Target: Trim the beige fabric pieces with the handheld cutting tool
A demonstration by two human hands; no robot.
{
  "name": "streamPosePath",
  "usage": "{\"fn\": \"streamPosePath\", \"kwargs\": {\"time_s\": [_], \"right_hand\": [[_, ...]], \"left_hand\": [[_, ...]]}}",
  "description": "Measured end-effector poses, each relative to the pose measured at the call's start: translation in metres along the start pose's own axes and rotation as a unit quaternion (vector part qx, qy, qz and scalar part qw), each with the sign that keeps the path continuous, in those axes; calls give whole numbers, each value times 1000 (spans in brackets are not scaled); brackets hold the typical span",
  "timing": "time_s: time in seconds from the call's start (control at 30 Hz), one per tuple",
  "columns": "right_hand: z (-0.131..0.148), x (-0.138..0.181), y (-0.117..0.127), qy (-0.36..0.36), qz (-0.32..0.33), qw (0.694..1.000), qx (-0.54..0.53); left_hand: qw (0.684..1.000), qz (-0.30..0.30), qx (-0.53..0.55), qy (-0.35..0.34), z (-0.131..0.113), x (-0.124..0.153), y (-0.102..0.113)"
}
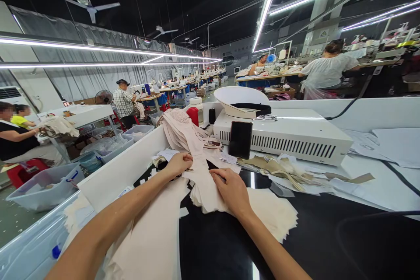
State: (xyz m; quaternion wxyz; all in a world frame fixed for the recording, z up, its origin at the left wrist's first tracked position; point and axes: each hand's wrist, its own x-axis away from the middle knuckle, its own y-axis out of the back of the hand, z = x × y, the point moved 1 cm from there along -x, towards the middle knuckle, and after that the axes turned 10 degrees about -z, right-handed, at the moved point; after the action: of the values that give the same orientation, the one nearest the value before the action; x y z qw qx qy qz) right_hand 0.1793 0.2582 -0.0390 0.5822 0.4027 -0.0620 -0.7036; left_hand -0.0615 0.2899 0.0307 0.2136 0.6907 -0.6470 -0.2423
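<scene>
Cream cut fabric pieces (204,188) lie fanned in a stack between my two hands on the black tabletop (210,245). My left hand (177,165) is closed, its fingertips pinched at the upper left edge of these pieces. My right hand (231,187) has its fingers curled, thumb and forefinger together at the pieces' right edge. A long pale fabric stack (151,232) lies below my left forearm. More fanned fabric pieces (274,212) rest to the right of my right wrist. Behind my hands, a bundle of pinkish fabric (182,131) drapes over the table's side board.
Farther back are a white slotted box (285,133) carrying a white cap-shaped piece (241,98), a dark phone (240,139), a red thread cone (193,115) and fabric scraps (278,166). Plastic bins (46,188) stand left of the table. Several people work at other tables.
</scene>
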Motion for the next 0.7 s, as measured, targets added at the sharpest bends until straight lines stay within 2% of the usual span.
{"fn": "streamPosePath", "kwargs": {"time_s": [0.17, 0.33, 0.47, 0.57, 0.7], "right_hand": [[-3, 0, -1, 8, -4, 1000, -4], [-4, 0, -1, 5, -19, 1000, -13], [-4, -1, 0, 5, -49, 998, -34], [-3, -4, 3, 15, -82, 994, -65], [9, -8, 14, 41, -131, 985, -107]], "left_hand": [[992, -41, -51, -110, -12, 9, 8], [975, 5, -89, -205, -25, 18, 0], [966, 40, -117, -225, -30, 22, -2], [968, 24, -126, -217, -31, 26, 15], [973, -31, -134, -186, -28, 43, 65]]}}
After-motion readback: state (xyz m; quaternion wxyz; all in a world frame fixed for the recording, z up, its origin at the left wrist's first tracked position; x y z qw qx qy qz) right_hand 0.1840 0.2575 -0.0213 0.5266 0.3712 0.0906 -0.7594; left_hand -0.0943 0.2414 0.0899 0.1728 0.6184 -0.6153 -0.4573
